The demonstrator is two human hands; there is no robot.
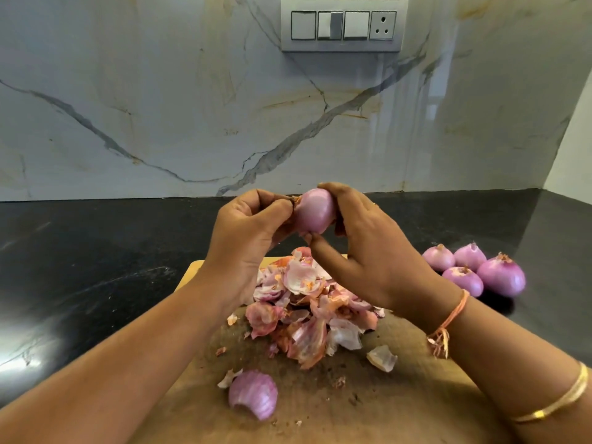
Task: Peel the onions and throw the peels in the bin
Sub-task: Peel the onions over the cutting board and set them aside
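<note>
Between the hands the onion (315, 213) is held: gripped by the right hand (368, 251), its dry skin (291, 200) pinched by the left hand (253, 225). It looks firm and slippery; the thin skin would be torn easily.

onion (314, 213): pink, mostly peeled, aloft | peels (307, 302): heaped below | four onions (463, 280) (seemingly peeled): right

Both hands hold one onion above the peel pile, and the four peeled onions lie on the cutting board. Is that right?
Not quite. In the head view the four peeled onions lie on the black counter, right of the cutting board, not on it. The rest holds: left hand and right hand hold one onion above the peel pile.
</note>
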